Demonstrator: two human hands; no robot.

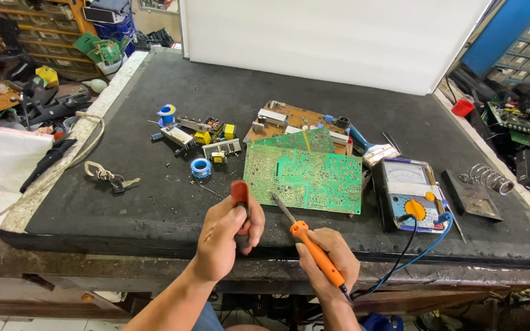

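My left hand grips a red-topped tool, held upright at the near edge of the dark bench mat. My right hand holds an orange-handled soldering iron; its metal tip points up-left toward the near left corner of a green circuit board lying solder side up. A second green board and a brown board lie behind it.
An analog multimeter with blue and black leads sits right of the boards, beside a soldering stand with a coil. A brush, solder spools, loose components and keys lie on the mat. Cluttered shelves flank both sides.
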